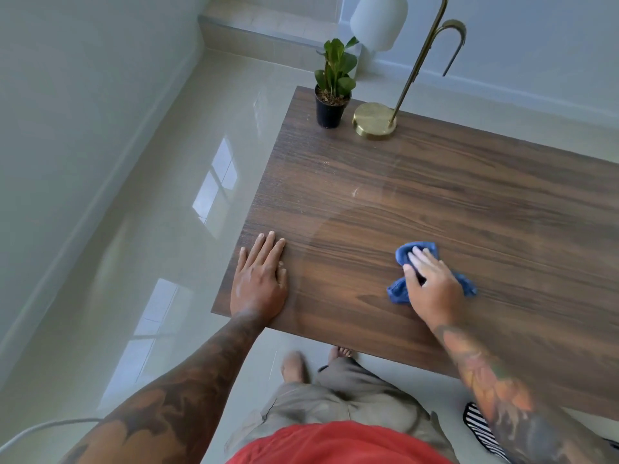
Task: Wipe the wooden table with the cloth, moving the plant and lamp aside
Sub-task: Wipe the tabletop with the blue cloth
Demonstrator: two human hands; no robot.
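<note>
A dark wooden table (pixel 435 195) fills the right half of the view. My right hand (pixel 432 283) presses a crumpled blue cloth (pixel 417 251) flat on the table near its front edge. My left hand (pixel 259 276) lies flat on the front left corner, fingers together, holding nothing. At the far left corner stands a small green plant in a black pot (pixel 331 92). Right beside it is a lamp with a round brass base (pixel 373 120), a curved brass stem and a white shade (pixel 378 20).
Glossy pale floor tiles (pixel 150 212) lie left of the table and a light wall runs behind it. My bare feet (pixel 294 366) stand at the table's front edge. A striped black-and-white object (pixel 479 426) sits at the lower right.
</note>
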